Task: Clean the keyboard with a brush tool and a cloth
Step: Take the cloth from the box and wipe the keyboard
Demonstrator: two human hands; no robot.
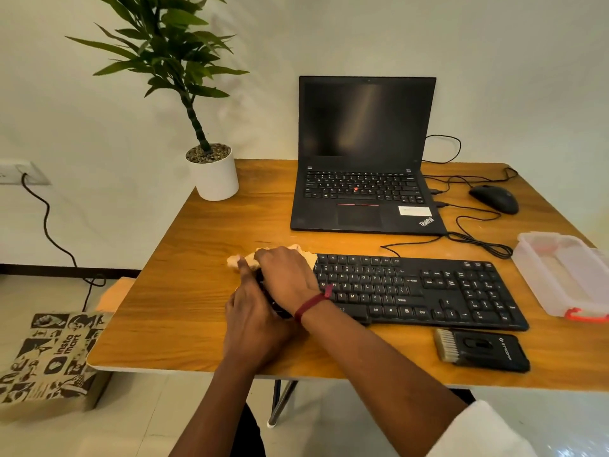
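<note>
Soft cloth (301, 253) bunches under the right hand (286, 278), pressed onto the stiff keyboard (418, 291). Beside that grip, the left hand (253, 318) clamps the keyboard's end.

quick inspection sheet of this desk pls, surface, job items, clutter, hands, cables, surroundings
surface: wooden table, no spills seen
job's things: black keyboard at front; cloth on its left end; brush tool lying unused in front of the keyboard's right end
clutter: open laptop, mouse, clear plastic box, potted plant
grippers: right hand presses the cloth on the keys; left hand steadies the keyboard's left edge
cables: loose black cables between laptop, mouse and keyboard
surroundings: wall socket with cord, printed bag on the floor
</note>
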